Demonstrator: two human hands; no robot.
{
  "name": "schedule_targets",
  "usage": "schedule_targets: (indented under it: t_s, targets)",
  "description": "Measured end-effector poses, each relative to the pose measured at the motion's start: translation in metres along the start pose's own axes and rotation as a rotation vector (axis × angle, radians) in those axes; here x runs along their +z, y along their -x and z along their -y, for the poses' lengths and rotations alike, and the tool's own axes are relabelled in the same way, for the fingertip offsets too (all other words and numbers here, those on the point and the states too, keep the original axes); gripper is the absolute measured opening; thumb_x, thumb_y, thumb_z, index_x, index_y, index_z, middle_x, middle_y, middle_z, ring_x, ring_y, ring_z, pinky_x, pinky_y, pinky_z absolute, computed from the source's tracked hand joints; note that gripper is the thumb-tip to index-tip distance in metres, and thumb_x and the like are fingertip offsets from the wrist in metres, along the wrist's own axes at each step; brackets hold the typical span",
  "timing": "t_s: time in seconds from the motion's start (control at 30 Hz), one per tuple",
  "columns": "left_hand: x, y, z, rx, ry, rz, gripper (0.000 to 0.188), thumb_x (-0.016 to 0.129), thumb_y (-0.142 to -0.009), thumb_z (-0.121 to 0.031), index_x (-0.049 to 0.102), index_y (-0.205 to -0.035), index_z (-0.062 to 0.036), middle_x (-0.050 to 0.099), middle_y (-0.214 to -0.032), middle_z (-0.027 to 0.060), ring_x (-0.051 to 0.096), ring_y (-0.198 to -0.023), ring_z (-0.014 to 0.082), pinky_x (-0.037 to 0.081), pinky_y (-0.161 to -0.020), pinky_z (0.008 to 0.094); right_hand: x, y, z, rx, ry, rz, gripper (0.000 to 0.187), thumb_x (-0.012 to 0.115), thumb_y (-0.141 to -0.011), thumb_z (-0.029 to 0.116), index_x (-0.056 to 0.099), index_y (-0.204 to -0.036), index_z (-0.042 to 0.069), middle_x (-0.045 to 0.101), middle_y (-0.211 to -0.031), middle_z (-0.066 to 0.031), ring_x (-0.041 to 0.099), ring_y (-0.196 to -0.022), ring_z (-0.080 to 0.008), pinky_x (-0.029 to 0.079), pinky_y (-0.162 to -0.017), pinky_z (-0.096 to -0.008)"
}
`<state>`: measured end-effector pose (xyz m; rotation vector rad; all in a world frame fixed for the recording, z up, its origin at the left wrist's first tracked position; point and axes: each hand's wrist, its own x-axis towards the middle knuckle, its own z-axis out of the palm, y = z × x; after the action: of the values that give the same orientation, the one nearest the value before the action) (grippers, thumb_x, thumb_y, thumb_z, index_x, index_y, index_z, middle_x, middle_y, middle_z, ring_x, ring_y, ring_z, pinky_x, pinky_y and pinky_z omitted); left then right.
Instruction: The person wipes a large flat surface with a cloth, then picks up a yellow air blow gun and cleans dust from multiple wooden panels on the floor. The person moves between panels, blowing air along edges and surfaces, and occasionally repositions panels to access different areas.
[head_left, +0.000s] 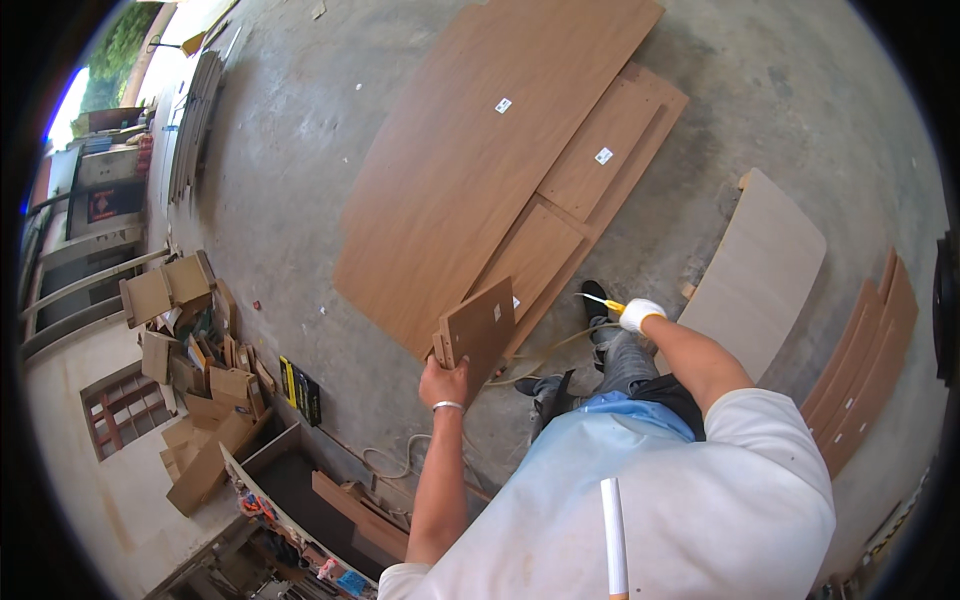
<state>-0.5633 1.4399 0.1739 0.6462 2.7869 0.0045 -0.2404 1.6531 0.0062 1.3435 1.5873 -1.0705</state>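
Note:
My left hand, bare with a white band at the wrist, grips the end of a brown wood-grain board with a small white label. Holes show along that board's near edge, and it is held up over the stacked panels. In a white glove, my right hand is closed round a yellow-handled tool with a thin, pale, slightly bent tip; its exact kind is unclear. The tip points left, above my shoe. Under the held board lies a large brown panel, with smaller labelled boards along its right side.
A pale panel lies on wooden blocks at the right, near several brown boards. Hose trails on the floor by my feet. At the left are cardboard scraps, a black-and-yellow package and an open-topped bin.

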Motion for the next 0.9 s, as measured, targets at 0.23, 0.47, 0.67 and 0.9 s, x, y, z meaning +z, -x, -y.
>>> schedule_targets:
  t_s: [0.23,0.47,0.67,0.9]
  targets:
    - [0.029,-0.055,-0.037,-0.111,-0.006,0.149,0.048,0.079,-0.071,-0.038,0.06,-0.099,-0.0038,0.068,-0.099,0.021,0.065,-0.097,0.04,0.052,-0.084,0.0487,0.001,0.015,-0.017,0.024,-0.031,0.008,0.039,0.057,-0.08,0.026,0.07,-0.11,0.003,0.066,-0.113,-0.0222,0.065,-0.107,-0.0344,0.051,-0.088,-0.0419]
    - [0.047,-0.055,-0.046,-0.111,0.038,0.124,0.062,0.078,-0.073,-0.023,0.043,-0.121,-0.0039,0.056,-0.119,0.0207,0.058,-0.111,0.0378,0.049,-0.09,0.0485,0.0,0.068,0.06,-0.332,0.311,0.073,0.036,0.058,-0.077,0.027,0.073,-0.1,0.005,0.07,-0.101,-0.0206,0.068,-0.095,-0.0357,0.053,-0.083,-0.0421]
    - [0.056,-0.055,-0.01,-0.064,0.12,0.122,0.061,0.077,-0.072,-0.021,0.047,-0.124,-0.0129,0.063,-0.114,0.017,0.061,-0.108,0.0371,0.049,-0.09,0.0481,-0.025,0.109,0.117,-0.559,0.026,-0.091,0.032,0.058,-0.077,0.031,0.075,-0.092,0.008,0.07,-0.095,-0.0206,0.068,-0.09,-0.0368,0.054,-0.08,-0.0433]
    - [0.051,-0.055,-0.017,-0.127,0.185,0.054,0.056,0.077,-0.072,-0.03,0.052,-0.119,-0.0123,0.068,-0.107,0.0182,0.063,-0.103,0.0389,0.049,-0.088,0.0486,-0.006,0.075,0.096,-0.42,0.061,-0.097,0.029,0.056,-0.078,0.027,0.074,-0.094,0.01,0.07,-0.099,-0.0187,0.067,-0.094,-0.0353,0.054,-0.081,-0.0441]
